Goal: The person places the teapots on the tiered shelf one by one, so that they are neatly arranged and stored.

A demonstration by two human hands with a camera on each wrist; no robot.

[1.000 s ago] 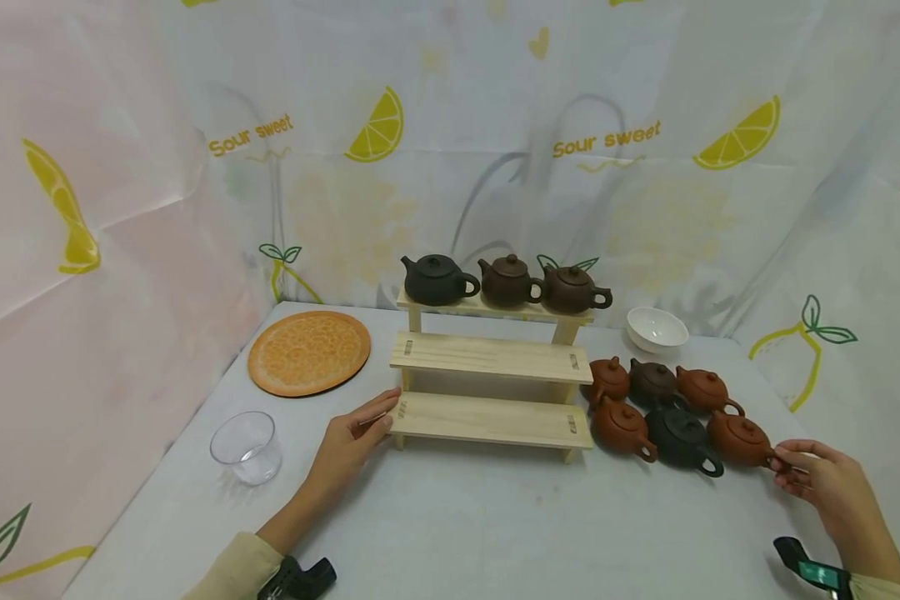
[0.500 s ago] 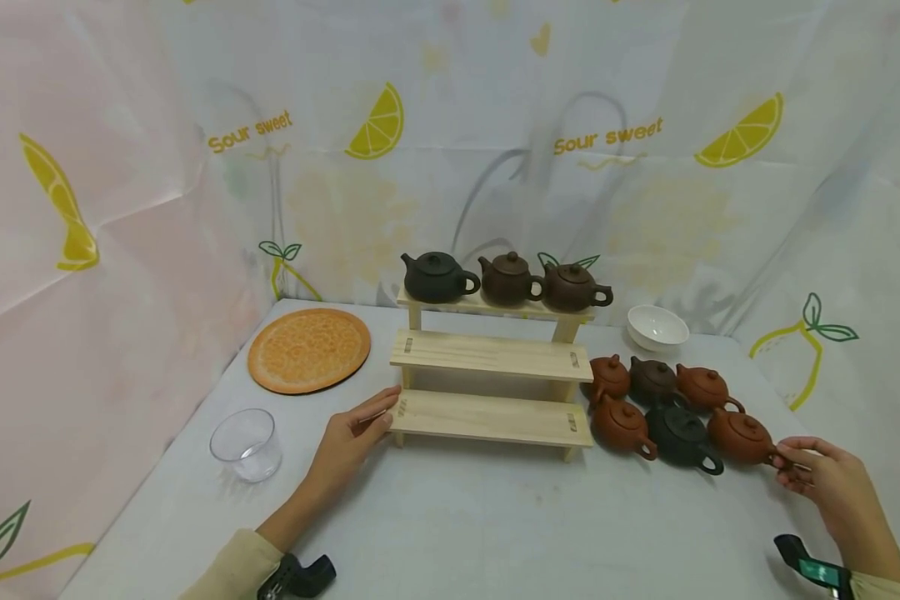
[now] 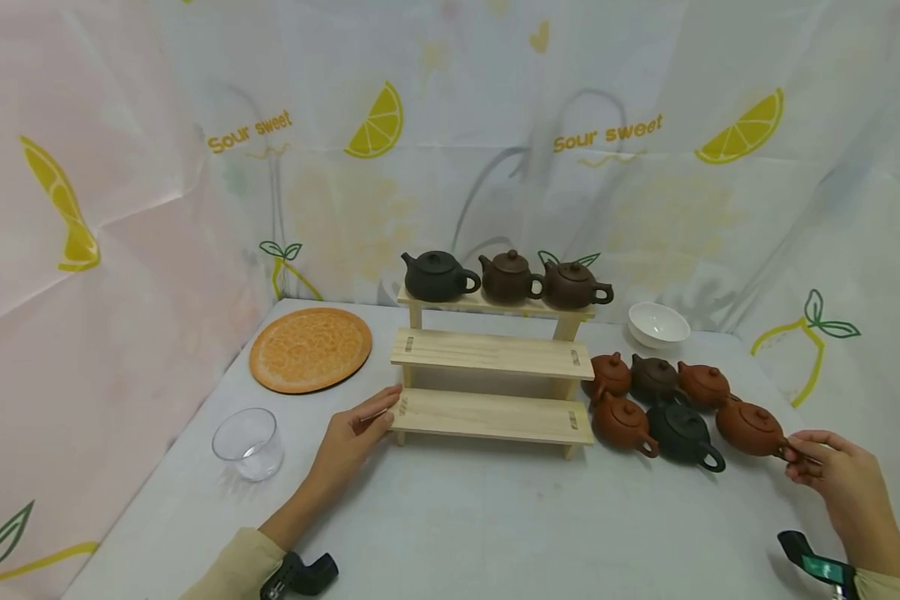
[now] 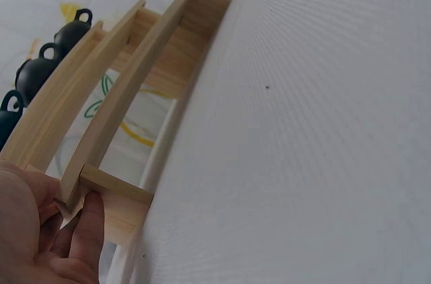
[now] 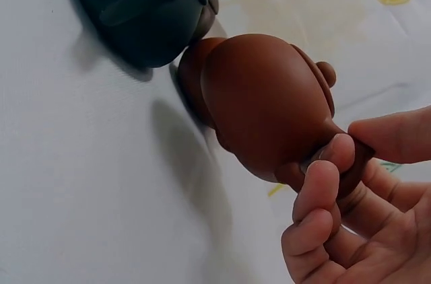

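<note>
In the head view, my right hand (image 3: 840, 479) pinches the handle of a reddish-brown teapot (image 3: 750, 427) between thumb and fingers. The right wrist view shows this teapot (image 5: 262, 95) held off the table, its shadow apart from it. My left hand (image 3: 352, 433) grips the left end of the lowest board of a three-tier wooden shelf (image 3: 491, 417), thumb above and fingers beneath in the left wrist view. A black teapot (image 3: 437, 276) and two dark brown teapots (image 3: 510, 277) stand on the top tier. The middle and bottom boards bear nothing.
Right of the shelf several teapots stand close together, among them a black teapot (image 3: 682, 433) and a reddish-brown teapot (image 3: 624, 422). Behind them is a white bowl (image 3: 658, 325). At left are a round orange-brown board (image 3: 311, 350) and a clear glass (image 3: 249, 446).
My right hand has raised the reddish-brown teapot slightly and shifted it to the right, away from the black teapot beside it. My left hand stays at the shelf's end.
</note>
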